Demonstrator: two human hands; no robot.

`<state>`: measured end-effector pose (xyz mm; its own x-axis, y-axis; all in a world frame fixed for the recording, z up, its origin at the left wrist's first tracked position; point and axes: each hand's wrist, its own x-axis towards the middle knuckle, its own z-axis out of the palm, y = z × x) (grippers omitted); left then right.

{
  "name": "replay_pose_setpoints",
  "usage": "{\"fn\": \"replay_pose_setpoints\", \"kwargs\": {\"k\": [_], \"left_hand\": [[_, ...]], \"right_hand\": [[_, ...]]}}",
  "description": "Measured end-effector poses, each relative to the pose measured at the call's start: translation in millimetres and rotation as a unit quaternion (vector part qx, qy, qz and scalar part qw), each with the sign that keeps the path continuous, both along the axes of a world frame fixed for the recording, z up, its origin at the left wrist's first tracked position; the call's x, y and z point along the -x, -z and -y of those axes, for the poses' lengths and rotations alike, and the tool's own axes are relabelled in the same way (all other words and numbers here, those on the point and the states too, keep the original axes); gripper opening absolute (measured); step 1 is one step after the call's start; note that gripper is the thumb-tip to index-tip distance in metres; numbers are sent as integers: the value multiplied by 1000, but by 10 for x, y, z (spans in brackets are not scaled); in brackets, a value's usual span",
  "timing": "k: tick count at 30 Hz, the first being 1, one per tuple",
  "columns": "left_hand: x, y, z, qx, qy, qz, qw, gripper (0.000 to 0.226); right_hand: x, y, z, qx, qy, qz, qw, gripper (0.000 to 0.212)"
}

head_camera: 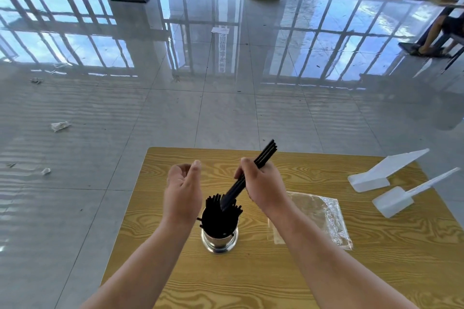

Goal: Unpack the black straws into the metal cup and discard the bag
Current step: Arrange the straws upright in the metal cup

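On the wooden table [301, 271], I'm gripping a bundle of black straws [263, 155] in my right hand [261, 183], tilted, lower ends pointing down-left into the metal cup [219, 239]; my left hand [183, 190] is hovering loose and empty; the empty bag [324, 216] is lying flat just right.

Two bare hands show: the right hand [263, 183] is closed around one small bundle of thin black plastic straws [247, 178], about four or five, too tightly packed to count exactly. The left hand [184, 190], just beside that grip, holds nothing, fingers loosely curled. Directly below the grip stands one shiny cylindrical metal cup [219, 239], crammed with many more black straws [218, 216], too dense to number. To the right of the grip lies one flat clear plastic bag [324, 218]. Farther right of it sit two white plastic scoops [376, 173].
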<state>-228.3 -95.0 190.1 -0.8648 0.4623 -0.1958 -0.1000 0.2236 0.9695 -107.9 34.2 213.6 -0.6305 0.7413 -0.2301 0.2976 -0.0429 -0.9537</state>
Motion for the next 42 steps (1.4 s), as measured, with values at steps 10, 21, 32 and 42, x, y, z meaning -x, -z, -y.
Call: {"fn": "replay_pose_setpoints", "kwargs": {"k": [10,21,32,42], "left_hand": [[278,518,138,270,190,-162,930,39],[283,750,-144,354,312,-219,854,28],[324,510,-204,346,323,-301,828,8],[392,190,-205,314,321,-329,831,7]], "right_hand": [[-133,482,227,-137,-175,162,961,23],[-285,711,175,-186,-148,192,952,24],[-293,666,121,-191,-134,178,956,22],[-202,650,70,-184,-134,175,958,13]]}}
